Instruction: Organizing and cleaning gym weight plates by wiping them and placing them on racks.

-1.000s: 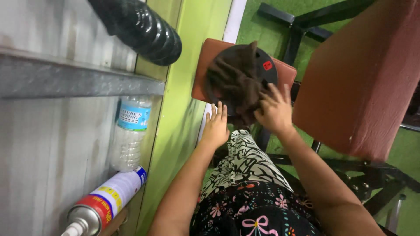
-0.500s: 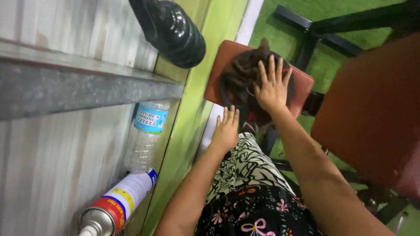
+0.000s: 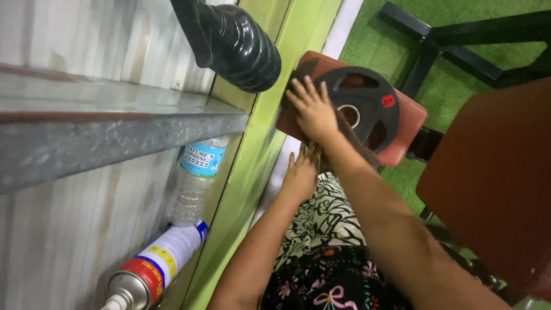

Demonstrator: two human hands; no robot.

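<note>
Head view: right hand (image 3: 313, 109) lies flat, fingers spread, gripping nothing, on weight plate's (image 3: 367, 103) left edge.

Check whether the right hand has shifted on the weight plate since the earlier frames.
Yes. The right hand has slid from the far right part of the black weight plate across to its wall-side edge, leaving the centre hole and red sticker uncovered.

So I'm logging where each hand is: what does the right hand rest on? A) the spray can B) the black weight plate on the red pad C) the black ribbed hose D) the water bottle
B: the right hand lies flat, fingers spread, on the black weight plate atop the red pad; the bottle, can and hose sit apart by the wall.
</note>
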